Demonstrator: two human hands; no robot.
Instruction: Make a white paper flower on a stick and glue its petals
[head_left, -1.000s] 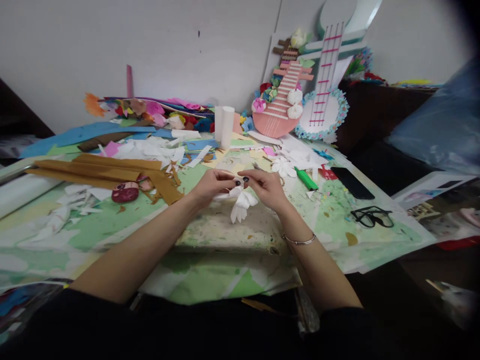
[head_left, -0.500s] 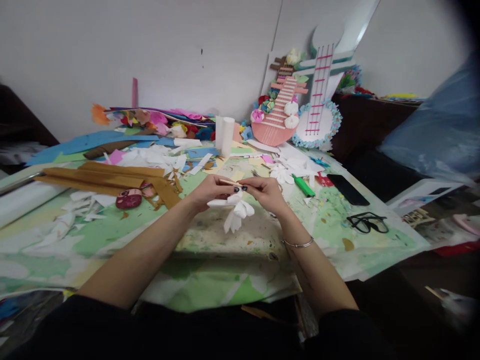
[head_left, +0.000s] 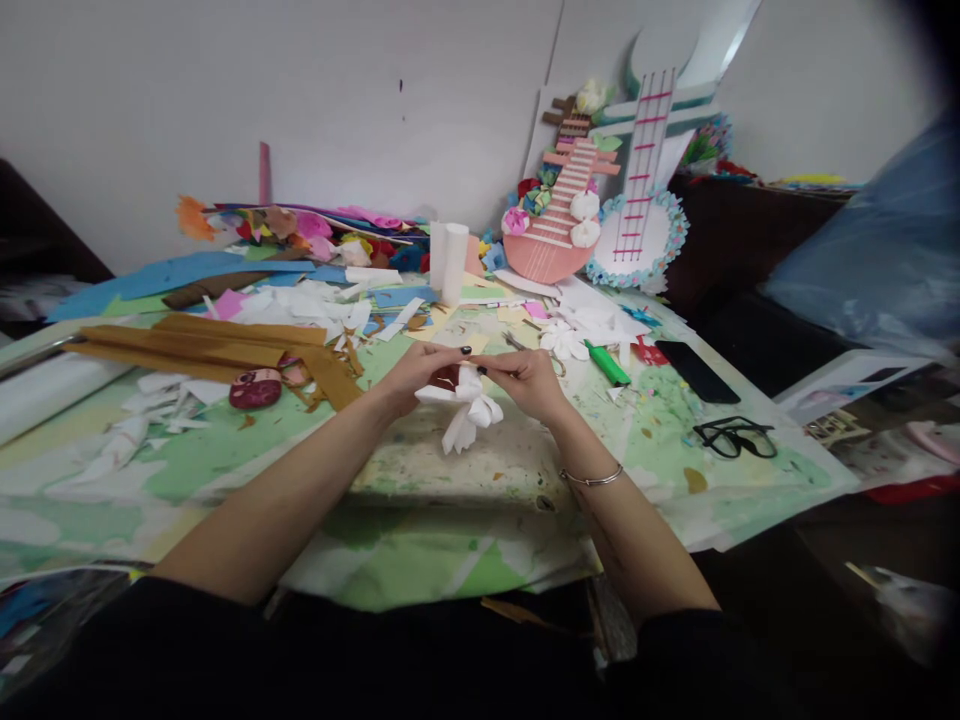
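Flower hung from left hand and right hand, each grip pinched at its base, likely sparing petals.

The left hand and right hand partly hide the top of the white paper flower, and the contact there is too small and blurred to tell which of them grips it. Behind the right hand, the metal tool is partly covered, while the white roll is cut off by the left edge. The blue plastic bag runs past the right edge, and the dark sleeves leave at the bottom.
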